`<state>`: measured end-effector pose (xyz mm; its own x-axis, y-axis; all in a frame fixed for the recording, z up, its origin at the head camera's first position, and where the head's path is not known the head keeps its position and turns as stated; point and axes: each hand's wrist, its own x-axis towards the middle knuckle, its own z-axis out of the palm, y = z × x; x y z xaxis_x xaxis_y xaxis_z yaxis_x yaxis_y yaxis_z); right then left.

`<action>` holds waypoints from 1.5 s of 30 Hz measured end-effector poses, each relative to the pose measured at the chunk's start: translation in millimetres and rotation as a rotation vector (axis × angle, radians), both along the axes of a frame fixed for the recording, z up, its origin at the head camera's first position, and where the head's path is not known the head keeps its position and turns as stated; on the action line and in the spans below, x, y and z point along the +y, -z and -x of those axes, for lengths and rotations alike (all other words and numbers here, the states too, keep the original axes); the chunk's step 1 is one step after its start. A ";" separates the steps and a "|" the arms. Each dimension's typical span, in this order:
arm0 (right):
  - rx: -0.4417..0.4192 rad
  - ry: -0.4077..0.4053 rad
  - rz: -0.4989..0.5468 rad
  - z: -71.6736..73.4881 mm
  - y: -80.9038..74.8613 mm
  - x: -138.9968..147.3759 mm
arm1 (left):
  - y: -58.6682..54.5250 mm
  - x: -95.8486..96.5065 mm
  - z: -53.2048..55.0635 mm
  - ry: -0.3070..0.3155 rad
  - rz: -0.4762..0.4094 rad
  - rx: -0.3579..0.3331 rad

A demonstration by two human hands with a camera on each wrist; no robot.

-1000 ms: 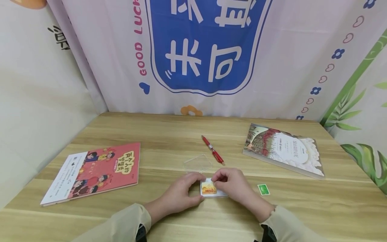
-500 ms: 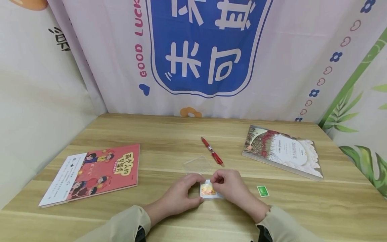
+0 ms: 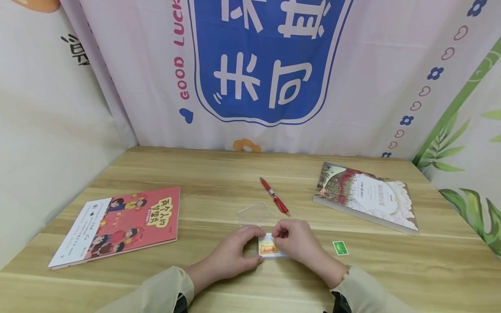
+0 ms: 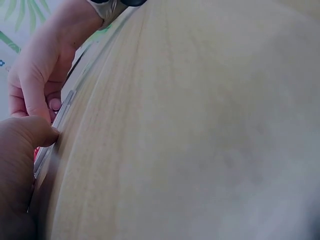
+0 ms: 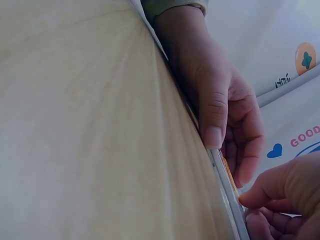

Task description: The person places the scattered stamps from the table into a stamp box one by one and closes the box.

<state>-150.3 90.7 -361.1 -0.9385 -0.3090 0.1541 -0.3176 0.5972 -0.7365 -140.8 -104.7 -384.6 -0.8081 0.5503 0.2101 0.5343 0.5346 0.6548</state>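
A small white flat case (image 3: 268, 237) lies on the wooden table between my hands. On it is a yellow-orange stamp-like piece (image 3: 268, 247), whose right part is hidden by my fingers. My left hand (image 3: 228, 254) grips the case's left side, index finger at its far corner and thumb at its near corner. With thumb and index finger, my right hand (image 3: 298, 240) pinches the orange stamp at its right edge; its other fingers are curled. The right wrist view shows the thin edge of the case (image 5: 226, 185) under the left thumb. To the right lies a green stamp (image 3: 340, 248).
Behind the hands lie a clear plastic lid (image 3: 255, 214) and a red pen (image 3: 275, 196). A red-and-white book (image 3: 121, 224) is at the left, and a second book (image 3: 365, 198) at the back right. A printed curtain (image 3: 364, 87) hangs behind the table (image 3: 203, 174).
The orange stamp glinted half a second ago and looks duller now. My right fingers have shifted slightly at its edge; both hands otherwise stay in place, apart from a small camera shift.
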 end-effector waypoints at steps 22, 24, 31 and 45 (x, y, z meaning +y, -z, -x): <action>-0.165 0.187 0.065 -2.7 -18.6 36.7 | -0.2 1.3 -0.1 -0.014 0.024 -0.008; -0.159 0.180 0.059 -2.6 -18.3 41.8 | -0.1 1.2 -0.1 -0.015 0.030 -0.007; -0.124 0.139 0.037 -4.1 -16.6 58.9 | -1.0 1.1 -0.3 -0.017 0.044 -0.016; -0.110 0.142 -0.027 -9.4 -14.8 92.4 | -2.7 1.2 -1.0 -0.024 0.052 -0.042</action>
